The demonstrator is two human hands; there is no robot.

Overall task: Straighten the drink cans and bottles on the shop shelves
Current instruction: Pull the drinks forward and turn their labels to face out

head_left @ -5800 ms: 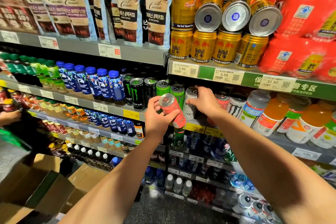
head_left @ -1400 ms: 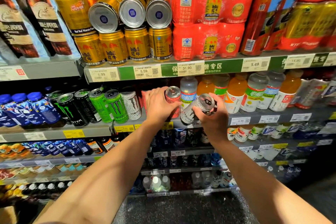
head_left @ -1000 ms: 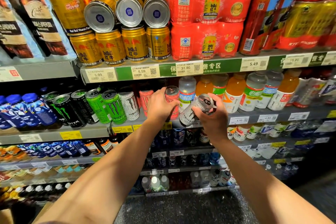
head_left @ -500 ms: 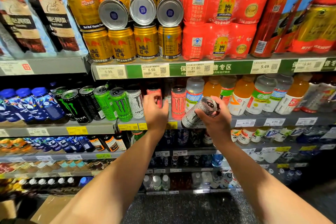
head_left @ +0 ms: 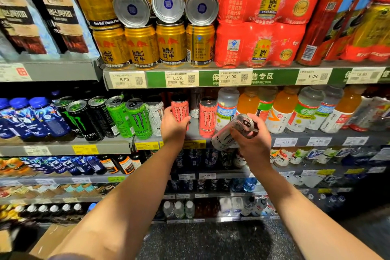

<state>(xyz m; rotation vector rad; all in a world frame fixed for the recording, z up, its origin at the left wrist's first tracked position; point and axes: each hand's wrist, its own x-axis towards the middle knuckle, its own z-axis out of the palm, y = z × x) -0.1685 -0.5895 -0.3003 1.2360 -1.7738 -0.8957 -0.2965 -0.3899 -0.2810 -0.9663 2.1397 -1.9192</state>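
On the middle shelf (head_left: 316, 136), my left hand (head_left: 174, 125) wraps around a pink Monster can (head_left: 179, 110) that stands upright between a white Monster can (head_left: 155, 115) and a second pink can (head_left: 207, 117). A gap separates the two pink cans. My right hand (head_left: 253, 143) holds a silver-white Monster can (head_left: 229, 133) tilted in front of the shelf edge, its top pointing up and right. Green (head_left: 138, 119) and black Monster cans (head_left: 81, 121) stand in a row to the left.
Orange and clear drink bottles (head_left: 280, 110) line the shelf to the right, blue bottles (head_left: 40, 118) to the left. Gold Red Bull cans (head_left: 171, 43) and red multipacks (head_left: 259, 42) fill the shelf above. Lower shelves hold small bottles. A cardboard box (head_left: 48, 240) sits on the floor, lower left.
My left hand put one pink can upright on the shelf, let go, and moved left onto the other pink can. My right hand keeps holding the silver-white can, tilted.
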